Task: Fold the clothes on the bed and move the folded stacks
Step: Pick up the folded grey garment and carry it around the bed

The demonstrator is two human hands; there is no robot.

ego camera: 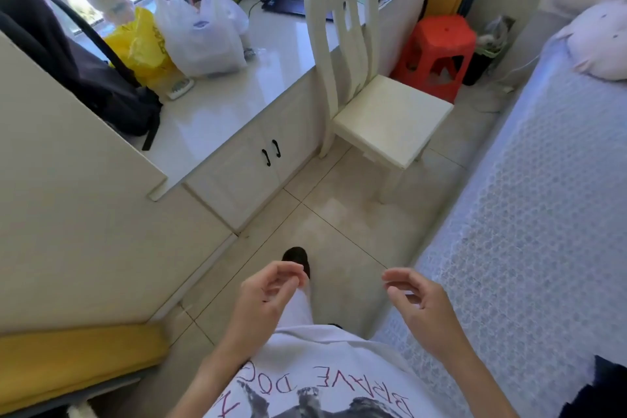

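My left hand (266,299) and my right hand (419,305) hang in front of my body over the tiled floor, fingers loosely curled, holding nothing. The bed (529,214) with a pale patterned cover runs along the right side. A dark piece of clothing (600,387) shows at the bottom right corner on the bed, mostly cut off by the frame edge. No folded stack is in view.
A white chair (376,112) stands ahead beside a white counter (237,102) carrying plastic bags, a black backpack and a laptop. A red stool (437,54) sits behind the chair. A cabinet wall (68,197) is on the left. A pale plush pillow (600,44) lies on the bed.
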